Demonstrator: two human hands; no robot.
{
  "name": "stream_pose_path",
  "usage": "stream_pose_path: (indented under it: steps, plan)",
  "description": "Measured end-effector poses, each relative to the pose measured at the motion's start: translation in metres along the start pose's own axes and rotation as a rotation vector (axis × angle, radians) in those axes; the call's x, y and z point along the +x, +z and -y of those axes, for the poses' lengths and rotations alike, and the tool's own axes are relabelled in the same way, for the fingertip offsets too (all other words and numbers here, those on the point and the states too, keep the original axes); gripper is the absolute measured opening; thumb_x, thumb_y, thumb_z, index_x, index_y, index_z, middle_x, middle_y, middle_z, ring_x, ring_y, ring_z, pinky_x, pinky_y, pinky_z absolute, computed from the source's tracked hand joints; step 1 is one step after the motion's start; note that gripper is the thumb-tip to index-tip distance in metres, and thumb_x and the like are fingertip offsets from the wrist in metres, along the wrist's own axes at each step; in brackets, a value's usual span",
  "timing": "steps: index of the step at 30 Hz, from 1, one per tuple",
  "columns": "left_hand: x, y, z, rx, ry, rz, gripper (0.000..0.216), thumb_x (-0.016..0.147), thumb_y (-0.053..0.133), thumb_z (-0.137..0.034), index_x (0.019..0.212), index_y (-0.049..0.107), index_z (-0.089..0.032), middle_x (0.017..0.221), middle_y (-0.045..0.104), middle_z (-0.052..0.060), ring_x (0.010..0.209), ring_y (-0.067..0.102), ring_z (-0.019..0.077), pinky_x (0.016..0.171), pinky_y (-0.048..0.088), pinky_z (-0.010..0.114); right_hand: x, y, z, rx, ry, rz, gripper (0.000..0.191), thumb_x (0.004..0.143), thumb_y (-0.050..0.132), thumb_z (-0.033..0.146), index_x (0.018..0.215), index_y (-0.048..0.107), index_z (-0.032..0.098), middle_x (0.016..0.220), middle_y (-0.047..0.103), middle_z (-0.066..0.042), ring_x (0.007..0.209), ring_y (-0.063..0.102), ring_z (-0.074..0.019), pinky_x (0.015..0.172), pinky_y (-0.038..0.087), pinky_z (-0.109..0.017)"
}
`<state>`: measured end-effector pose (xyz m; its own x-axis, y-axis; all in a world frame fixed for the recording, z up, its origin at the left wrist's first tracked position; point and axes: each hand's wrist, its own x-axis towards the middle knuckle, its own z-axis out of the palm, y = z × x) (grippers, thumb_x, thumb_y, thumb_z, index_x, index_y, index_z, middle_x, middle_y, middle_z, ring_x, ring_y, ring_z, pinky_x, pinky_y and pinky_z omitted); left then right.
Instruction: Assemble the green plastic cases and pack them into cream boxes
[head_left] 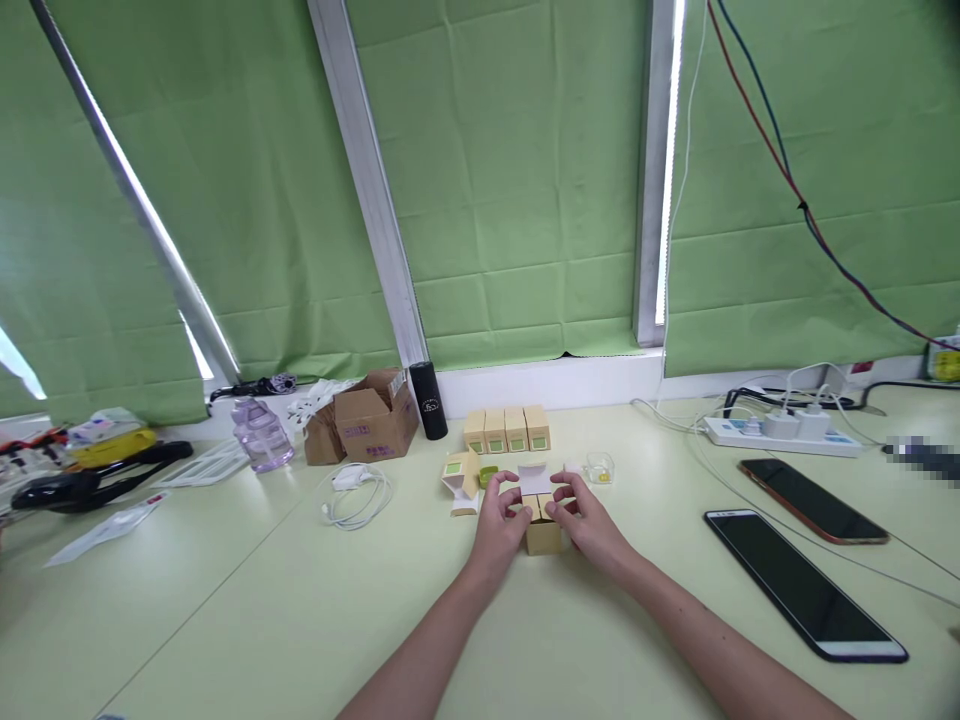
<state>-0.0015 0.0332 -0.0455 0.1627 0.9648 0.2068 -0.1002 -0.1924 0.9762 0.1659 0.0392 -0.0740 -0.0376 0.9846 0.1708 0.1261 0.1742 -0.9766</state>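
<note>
My left hand (pixel 501 522) and my right hand (pixel 586 520) both grip a small tan carton (pixel 543 536) standing on the pale green table (pixel 300 610), one hand on each side. Its white top flap (pixel 534 478) stands open between my fingers. An opened carton of the same kind (pixel 461 482) lies tipped just to the left. Behind it a row of several closed tan cartons (pixel 507 430) with green labels stands side by side. A small clear container (pixel 600 466) with something yellow in it sits just beyond my right hand.
Two dark phones (pixel 804 590) (pixel 814 500) lie at the right, a white power strip (pixel 784 432) with cables behind them. At the left stand a brown cardboard box (pixel 375 420), a black cylinder (pixel 430 400), a purple bottle (pixel 261 435) and a coiled white cable (pixel 358 495).
</note>
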Motion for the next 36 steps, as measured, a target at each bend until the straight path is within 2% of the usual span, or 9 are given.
stream_pose_path:
  steps: [4,12,16,21,25,29,36]
  plan:
    - [0.0,0.0,0.002,-0.016,-0.005,-0.001,0.048,0.074,0.074,-0.028,0.113,0.044,-0.026,0.106,0.075,0.007,0.094,0.07,0.0221,0.082,0.049,0.033,0.0,0.0,-0.001,0.012,-0.009,-0.004,0.043,0.086,0.064,0.048,0.122,0.054,0.027,0.104,0.062,-0.003,0.08,0.062,-0.02,0.072,0.051,-0.035]
    - [0.001,-0.001,0.004,0.002,0.016,-0.004,0.041,0.075,0.075,-0.029,0.108,0.05,-0.025,0.102,0.074,0.006,0.095,0.068,0.022,0.082,0.048,0.032,0.0,0.0,-0.003,0.023,-0.012,-0.013,0.043,0.085,0.065,0.05,0.121,0.055,0.026,0.104,0.062,-0.003,0.08,0.062,-0.02,0.067,0.05,-0.033]
    - [0.002,-0.002,0.005,0.0,0.007,0.003,0.041,0.075,0.076,-0.031,0.105,0.051,-0.024,0.101,0.074,0.007,0.098,0.069,0.0244,0.083,0.048,0.033,0.0,0.0,-0.001,0.014,-0.026,-0.024,0.043,0.085,0.065,0.049,0.121,0.056,0.026,0.103,0.061,-0.004,0.08,0.061,-0.0199,0.07,0.05,-0.034]
    - [0.002,-0.004,0.007,-0.003,0.02,0.019,0.035,0.076,0.076,-0.031,0.101,0.051,-0.023,0.099,0.074,0.006,0.091,0.068,0.0225,0.08,0.048,0.032,-0.003,0.0,0.002,-0.004,-0.053,-0.058,0.042,0.085,0.065,0.05,0.118,0.058,0.025,0.102,0.062,-0.004,0.081,0.062,-0.0204,0.075,0.051,-0.036]
    - [0.003,-0.005,0.007,-0.009,0.017,0.012,0.035,0.075,0.078,-0.033,0.097,0.053,-0.023,0.098,0.074,0.006,0.087,0.069,0.0219,0.079,0.048,0.032,-0.007,0.0,0.005,-0.017,-0.113,-0.093,0.037,0.086,0.064,0.05,0.115,0.061,0.025,0.103,0.063,-0.004,0.082,0.063,-0.0213,0.078,0.052,-0.038]
    - [0.003,-0.004,0.007,-0.021,0.006,0.014,0.036,0.075,0.08,-0.035,0.095,0.052,-0.023,0.098,0.074,0.006,0.087,0.069,0.022,0.079,0.048,0.032,-0.011,-0.003,0.013,-0.033,-0.187,-0.113,0.034,0.091,0.059,0.051,0.114,0.063,0.025,0.107,0.064,-0.007,0.091,0.063,-0.024,0.072,0.052,-0.034]
    - [0.004,-0.003,0.006,-0.043,0.004,-0.001,0.036,0.071,0.081,-0.034,0.092,0.054,-0.023,0.1,0.075,0.008,0.097,0.07,0.0261,0.085,0.05,0.035,-0.018,-0.005,0.028,-0.082,-0.331,-0.131,0.029,0.093,0.06,0.049,0.109,0.064,0.026,0.116,0.063,-0.009,0.098,0.061,-0.0247,0.07,0.053,-0.033]
